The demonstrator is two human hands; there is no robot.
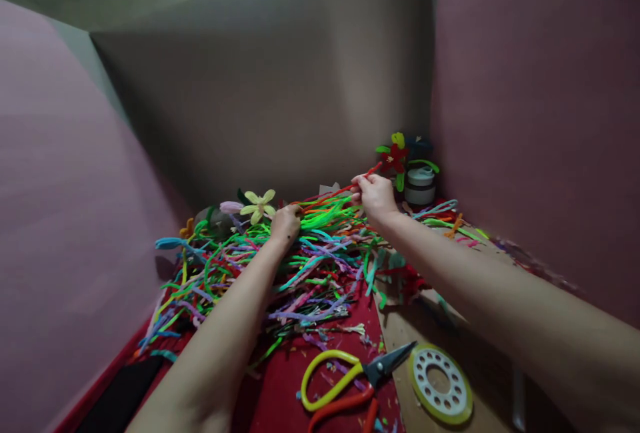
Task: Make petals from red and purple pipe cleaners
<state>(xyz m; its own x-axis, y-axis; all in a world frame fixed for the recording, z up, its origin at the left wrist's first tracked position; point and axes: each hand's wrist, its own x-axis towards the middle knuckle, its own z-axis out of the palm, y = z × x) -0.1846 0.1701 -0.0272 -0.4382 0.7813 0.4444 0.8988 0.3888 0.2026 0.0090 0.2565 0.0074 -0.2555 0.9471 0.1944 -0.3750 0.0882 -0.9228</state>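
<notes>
Toward the far edge of the surface, beneath the dark wall, two bare hands work over a great tangle of fuzzy stems. Between them a red stem [341,191] slants up to the right, above a bright green bunch [325,216] lying on top of the heap. The right hand [379,198] has its thumb and fingertips pinched closed on that red stem, one end poking out past them toward the far right corner. The left hand [286,223] is curled in at the lower end of the same stem, beside the green strands; its fingertips are hidden from me, so I can't tell how tightly they are closed or exactly what they have hold of.

The multicoloured heap [240,253] spreads to the left edge. Behind it, near the left hand, sits a pale yellow flower [259,206]. By the far right corner, a red flower [394,158] stands beside a lidded container [420,187].

Nearer to us, a red cloth [270,393] meets a brown board [400,333] on the right. Close to the near edge, scissors [373,371] with one yellow and one red-orange handle lie with blades pointing right, their tip just beside a tape roll [438,398] on the board. At the near left corner is a dark flat object [120,393].
</notes>
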